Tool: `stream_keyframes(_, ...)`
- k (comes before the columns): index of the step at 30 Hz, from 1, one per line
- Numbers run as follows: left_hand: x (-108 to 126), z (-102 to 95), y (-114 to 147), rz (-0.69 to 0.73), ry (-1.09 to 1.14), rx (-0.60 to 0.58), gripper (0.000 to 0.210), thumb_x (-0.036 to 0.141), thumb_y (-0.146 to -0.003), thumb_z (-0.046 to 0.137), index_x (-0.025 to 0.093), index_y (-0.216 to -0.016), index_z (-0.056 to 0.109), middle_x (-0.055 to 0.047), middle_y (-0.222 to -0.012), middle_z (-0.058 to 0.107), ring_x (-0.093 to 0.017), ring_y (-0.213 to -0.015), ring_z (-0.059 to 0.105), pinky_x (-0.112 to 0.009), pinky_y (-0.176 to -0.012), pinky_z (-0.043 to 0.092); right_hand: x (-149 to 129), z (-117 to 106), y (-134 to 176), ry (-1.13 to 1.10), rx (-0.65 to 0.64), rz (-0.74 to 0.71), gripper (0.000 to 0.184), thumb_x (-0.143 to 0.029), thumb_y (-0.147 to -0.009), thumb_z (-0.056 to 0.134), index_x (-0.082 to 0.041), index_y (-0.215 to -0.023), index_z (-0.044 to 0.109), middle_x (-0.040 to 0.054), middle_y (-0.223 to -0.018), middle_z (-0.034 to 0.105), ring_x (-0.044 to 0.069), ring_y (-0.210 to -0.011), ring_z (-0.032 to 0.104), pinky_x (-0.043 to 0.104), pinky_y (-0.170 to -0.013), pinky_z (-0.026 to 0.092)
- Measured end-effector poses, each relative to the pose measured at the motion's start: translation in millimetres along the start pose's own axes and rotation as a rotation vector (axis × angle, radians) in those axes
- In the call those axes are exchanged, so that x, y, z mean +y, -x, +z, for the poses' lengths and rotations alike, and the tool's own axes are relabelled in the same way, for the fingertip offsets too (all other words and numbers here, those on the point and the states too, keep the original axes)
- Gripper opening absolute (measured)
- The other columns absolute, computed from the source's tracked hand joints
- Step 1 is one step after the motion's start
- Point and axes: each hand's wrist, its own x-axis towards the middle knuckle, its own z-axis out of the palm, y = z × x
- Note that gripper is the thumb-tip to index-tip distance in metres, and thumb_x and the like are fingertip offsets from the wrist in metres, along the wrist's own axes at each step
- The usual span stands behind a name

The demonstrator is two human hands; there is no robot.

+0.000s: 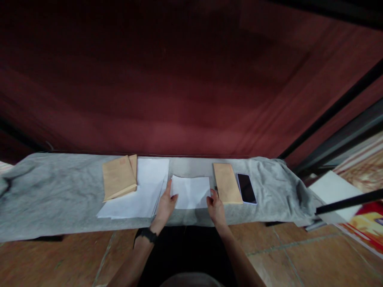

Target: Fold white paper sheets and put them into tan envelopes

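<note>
A white sheet of paper [191, 192], maybe folded, lies in front of me on the grey cloth. My left hand [166, 204] grips its left edge, thumb on top and index finger stretched along the side. At the right edge, my right hand [215, 205] pinches the paper with curled fingers. A stack of larger white sheets [146, 191] spreads to the left, close beside my left hand. On that stack's left part rest brown envelopes [118, 177], overlapping each other. Just right of my right hand lies another brown envelope [228, 183].
A dark-screened phone [247, 188] lies to the right of the single envelope. Grey cloth [60, 191] covers the long narrow surface, backed by a dark red panel [179, 99]. Black bars [338, 107] and a printed box [369, 223] stand at the right. Below is a tiled floor [284, 255].
</note>
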Motion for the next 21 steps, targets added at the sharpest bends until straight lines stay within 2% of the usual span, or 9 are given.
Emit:
stream_keyframes(3,-0.4,4.9,5.8,0.033,-0.050,-0.011,0.065,0.019,-0.087,0.051,0.017,-0.151,0.039,-0.012,-0.135,0.062,-0.026,-0.120,0.063,-0.040,-0.105,0.051,-0.2,-2.1,6.6,0.143,0.008,-0.061,0.046,-0.019,-0.096,0.040,-0.019,-0.141,0.050,0.0124,-0.113,0.070,0.025,-0.095,0.071,0.034,-0.082,0.055)
stream_keyframes(6,-1.0,7.9,11.2,0.061,-0.133,0.012,0.062,0.017,-0.088,0.050,0.019,-0.149,0.042,-0.013,-0.128,0.061,-0.026,-0.111,0.066,-0.040,-0.099,0.054,-4.6,-3.8,12.2,0.282,0.007,-0.102,0.049,-0.017,-0.096,0.039,-0.020,-0.145,0.047,0.0142,-0.117,0.065,0.027,-0.100,0.068,0.038,-0.085,0.054)
stream_keyframes(8,-1.0,9.1,13.7,0.085,-0.182,0.031,0.058,0.017,-0.089,0.050,0.020,-0.146,0.045,-0.013,-0.131,0.057,-0.027,-0.114,0.064,-0.042,-0.100,0.054,-9.5,-4.0,13.1,0.330,0.026,-0.143,0.050,-0.016,-0.096,0.039,-0.019,-0.145,0.048,0.0164,-0.123,0.062,0.029,-0.107,0.064,0.042,-0.090,0.053)
stream_keyframes(11,-1.0,11.2,16.0,0.115,-0.223,0.045,0.053,0.016,-0.090,0.047,0.019,-0.143,0.049,-0.014,-0.140,0.050,-0.028,-0.122,0.060,-0.044,-0.105,0.052,-20.0,-0.5,11.1,0.334,0.035,-0.256,0.049,-0.014,-0.095,0.041,-0.019,-0.144,0.049,0.0173,-0.139,0.056,0.030,-0.122,0.056,0.047,-0.101,0.048)
stream_keyframes(15,-3.8,14.9,17.1,0.155,-0.263,0.038,0.048,0.014,-0.091,0.045,0.016,-0.138,0.054,-0.015,-0.142,0.049,-0.029,-0.129,0.055,-0.046,-0.109,0.049,-36.7,12.7,7.8,0.305,-0.057,-0.398,0.047,-0.019,-0.098,0.045,-0.015,-0.144,0.050,0.0132,-0.151,0.050,0.025,-0.137,0.046,0.042,-0.111,0.041)
stream_keyframes(21,-1.8,11.6,18.6,0.193,-0.422,0.021,0.044,0.012,-0.092,0.042,0.013,-0.133,0.059,-0.017,-0.139,0.056,-0.029,-0.128,0.056,-0.048,-0.108,0.050,-44.4,30.5,7.6,0.358,-0.126,-0.399,0.047,-0.032,-0.103,0.045,-0.020,-0.148,0.049,0.0100,-0.156,0.044,0.028,-0.144,0.040,0.047,-0.118,0.031)
